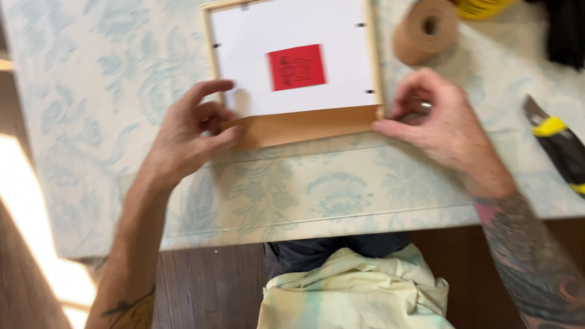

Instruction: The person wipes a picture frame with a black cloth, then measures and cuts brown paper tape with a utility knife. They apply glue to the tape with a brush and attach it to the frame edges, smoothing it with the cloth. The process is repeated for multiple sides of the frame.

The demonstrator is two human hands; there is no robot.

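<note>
On the floral tabletop [91,73], the left hand [186,137] and right hand [436,119] pinch, with narrowed fingers, the 2 ends of a brown tape strip [304,125] along the near edge of the wooden picture frame [373,55]. A tape roll [425,31] sits beyond it.

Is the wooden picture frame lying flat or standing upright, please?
Lying flat: the wooden picture frame rests back-side up on the table.

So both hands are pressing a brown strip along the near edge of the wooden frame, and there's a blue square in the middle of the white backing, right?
Not quite: the square is red, not blue, as the head view shows. The rest holds: the left hand and right hand press the brown strip along the wooden frame's near edge.
</note>
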